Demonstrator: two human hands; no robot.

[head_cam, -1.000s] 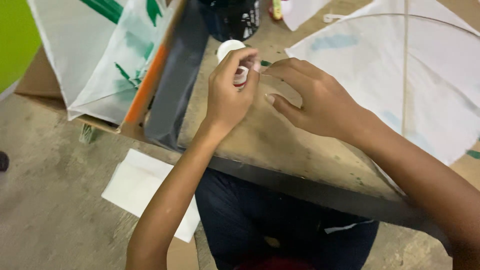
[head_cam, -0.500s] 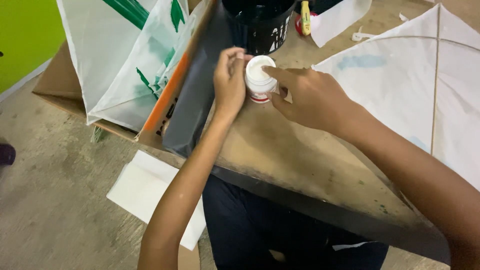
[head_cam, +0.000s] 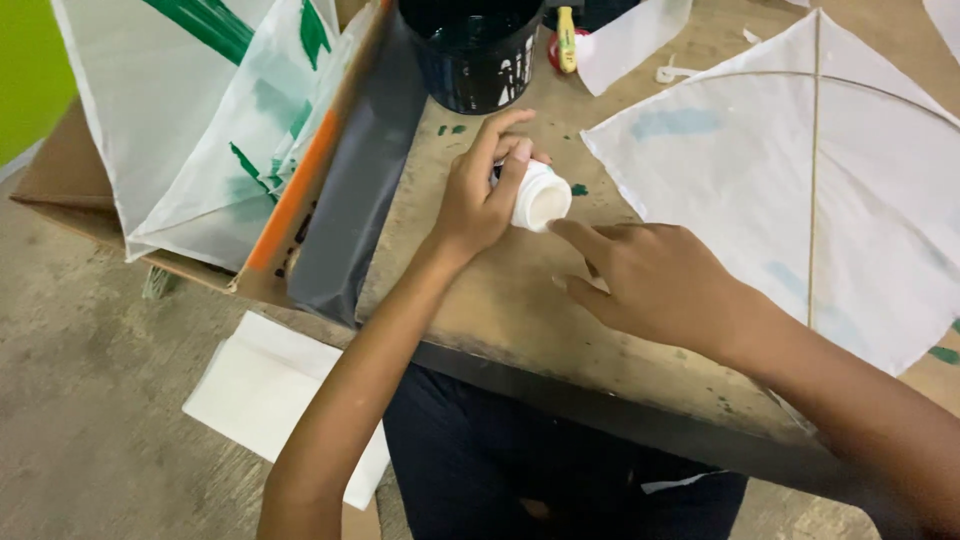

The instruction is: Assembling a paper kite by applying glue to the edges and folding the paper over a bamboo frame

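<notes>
White pot (head_cam: 541,196) tilted, open mouth toward right hand (head_cam: 655,280); pinched by left hand (head_cam: 480,195) fingers; right forefinger extended just beside rim, other fingers curled, above wooden table (head_cam: 520,300)

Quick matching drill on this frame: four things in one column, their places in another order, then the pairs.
1. small white jar
2. black bucket
3. white kite
4. white paper sheet

A. on the floor, below the table edge
B. held tilted in the left hand
C. flat on the table, beyond the right hand
D. at the table's far edge, above the left hand

Pairs: 1-B, 2-D, 3-C, 4-A
</notes>
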